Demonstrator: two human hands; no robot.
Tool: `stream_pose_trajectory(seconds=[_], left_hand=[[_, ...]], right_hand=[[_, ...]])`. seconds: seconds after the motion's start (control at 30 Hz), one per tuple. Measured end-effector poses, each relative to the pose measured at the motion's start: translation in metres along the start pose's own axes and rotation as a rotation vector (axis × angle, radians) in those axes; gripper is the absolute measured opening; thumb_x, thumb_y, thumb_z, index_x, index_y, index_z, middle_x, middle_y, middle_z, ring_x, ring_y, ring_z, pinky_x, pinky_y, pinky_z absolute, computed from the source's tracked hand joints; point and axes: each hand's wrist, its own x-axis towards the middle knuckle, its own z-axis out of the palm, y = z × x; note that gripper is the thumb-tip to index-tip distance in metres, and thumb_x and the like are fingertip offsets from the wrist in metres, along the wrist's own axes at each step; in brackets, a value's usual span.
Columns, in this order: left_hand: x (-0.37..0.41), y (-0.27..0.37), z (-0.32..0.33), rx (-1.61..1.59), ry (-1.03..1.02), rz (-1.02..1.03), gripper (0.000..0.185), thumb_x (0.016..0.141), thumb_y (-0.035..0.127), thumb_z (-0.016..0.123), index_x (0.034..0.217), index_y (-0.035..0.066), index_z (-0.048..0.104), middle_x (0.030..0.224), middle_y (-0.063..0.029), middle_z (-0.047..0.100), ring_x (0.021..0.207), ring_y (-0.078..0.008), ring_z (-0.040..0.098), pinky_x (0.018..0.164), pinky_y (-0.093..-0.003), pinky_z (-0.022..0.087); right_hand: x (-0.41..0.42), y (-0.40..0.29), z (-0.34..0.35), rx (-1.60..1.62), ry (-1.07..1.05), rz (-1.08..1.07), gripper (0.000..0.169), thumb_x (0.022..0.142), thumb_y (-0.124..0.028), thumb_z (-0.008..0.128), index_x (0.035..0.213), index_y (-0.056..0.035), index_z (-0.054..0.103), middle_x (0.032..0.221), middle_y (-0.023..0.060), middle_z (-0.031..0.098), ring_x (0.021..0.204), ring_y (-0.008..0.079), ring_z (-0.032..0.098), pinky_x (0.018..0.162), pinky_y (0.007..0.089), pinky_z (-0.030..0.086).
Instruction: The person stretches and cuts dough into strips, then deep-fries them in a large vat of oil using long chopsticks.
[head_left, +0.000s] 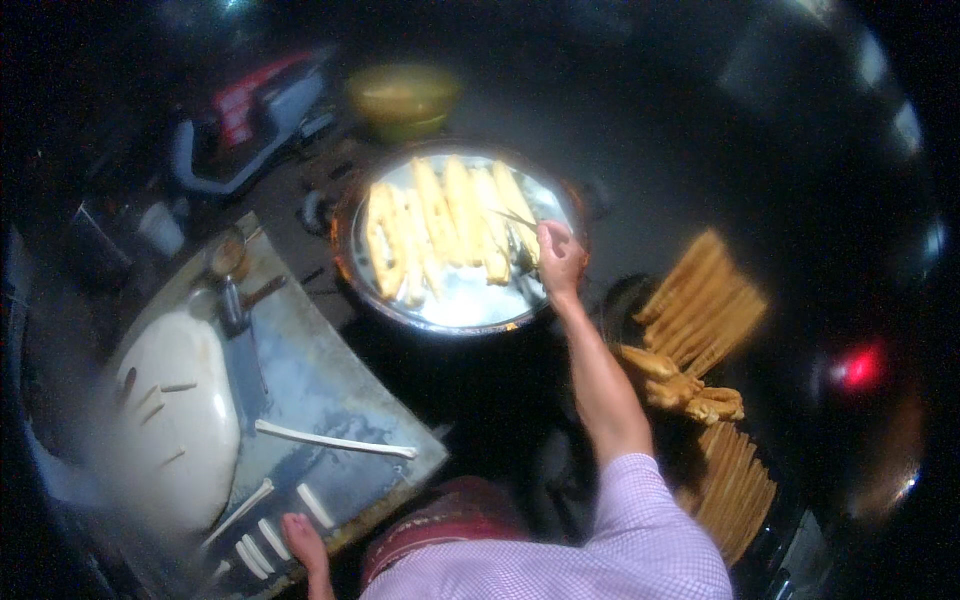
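My right hand (561, 259) grips a pair of thin chopsticks (516, 218) at the right side of a round pan (427, 328). Their tips point in among several long, pale yellow dough sticks (435, 214) frying in shiny oil. At the bottom left, my left hand (306, 541) is low over a metal-topped worktop (300, 375), between short white dough strips (315, 506). Whether its fingers touch a strip is unclear. One long stretched dough strip (334, 439) lies across the worktop farther up.
A large slab of white dough (184, 420) covers the worktop's left side, beside a dark-handled tool (232, 304). Browned fried dough sticks (705, 300) stand in rows at the right, with twisted pieces (686, 390) between. A yellowish bowl (405, 94) sits behind the pan.
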Motion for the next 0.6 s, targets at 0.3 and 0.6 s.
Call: stream_pose_trajectory(seconds=[0.3,0.6], left_hand=[[0.001,-0.018,0.007,0.010,-0.011,-0.036,0.021,0.103,0.016,0.059,0.092,0.001,0.049,0.085,-0.0162,0.050,0.079,-0.0376,0.049,0.073,-0.0456,0.042],[0.002,-0.001,0.000,0.002,-0.044,-0.089,0.022,0.104,0.016,0.057,0.091,0.000,0.050,0.085,-0.0178,0.051,0.080,-0.0373,0.050,0.074,-0.0467,0.042]], right_hand=[[-0.003,0.014,0.018,-0.250,-0.273,-0.250,0.012,0.096,-0.010,0.067,0.106,-0.0025,0.067,0.100,0.0187,0.070,0.087,0.0352,0.071,0.076,0.0408,0.056],[0.010,-0.002,0.032,-0.093,-0.117,-0.262,0.010,0.098,-0.009,0.067,0.103,-0.0003,0.068,0.089,0.0132,0.068,0.074,0.0215,0.067,0.068,0.0331,0.054]])
